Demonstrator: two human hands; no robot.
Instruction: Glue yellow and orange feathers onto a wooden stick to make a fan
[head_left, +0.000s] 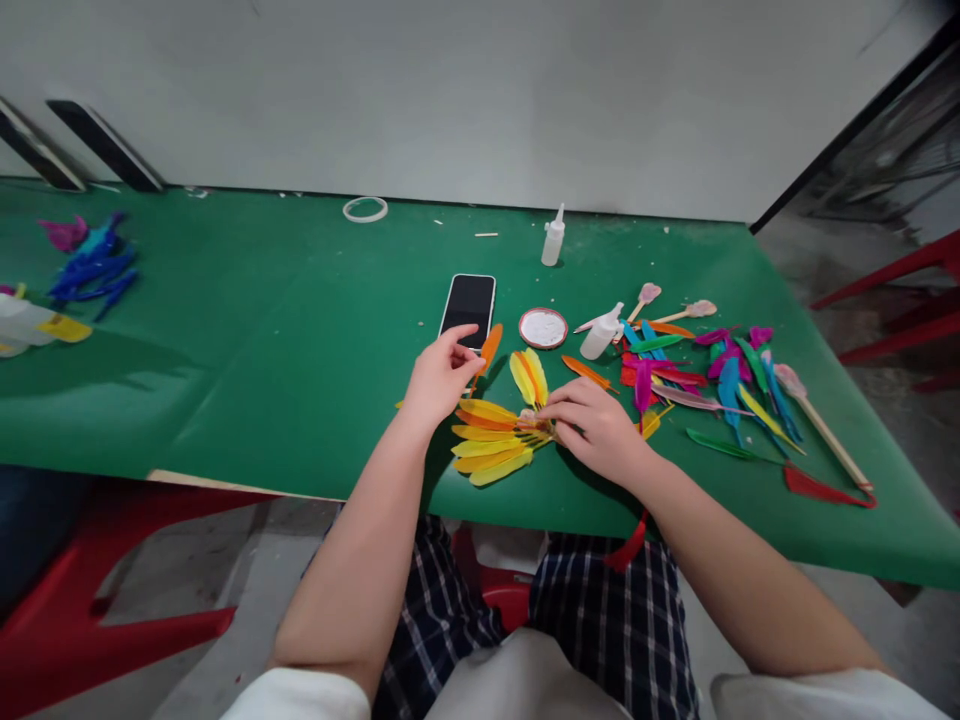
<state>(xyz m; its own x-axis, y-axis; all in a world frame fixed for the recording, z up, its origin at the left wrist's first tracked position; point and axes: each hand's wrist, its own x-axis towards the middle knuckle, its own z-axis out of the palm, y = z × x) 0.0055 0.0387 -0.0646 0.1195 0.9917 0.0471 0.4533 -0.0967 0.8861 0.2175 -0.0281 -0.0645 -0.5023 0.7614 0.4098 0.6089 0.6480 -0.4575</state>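
Note:
My left hand [442, 372] pinches a single orange feather [491, 347] upright, just above the green table. Below it lies a fan [487, 448] of yellow and orange feathers, spread out from a small pinkish centre [529, 418]. My right hand [596, 425] grips this fan at its base, fingers closed, hiding part of the handle. A red tassel [630, 545] hangs over the table edge below my right wrist. A loose orange feather [589, 374] lies just beyond my right hand.
A phone [469, 305], a round dish of white paste [543, 328] and two dropper bottles [553, 238] [601, 333] stand beyond my hands. Multicoloured feathers [731, 385] and pale-headed sticks [825, 425] lie at right. Blue feathers [94, 265] lie far left. A white wall rises behind.

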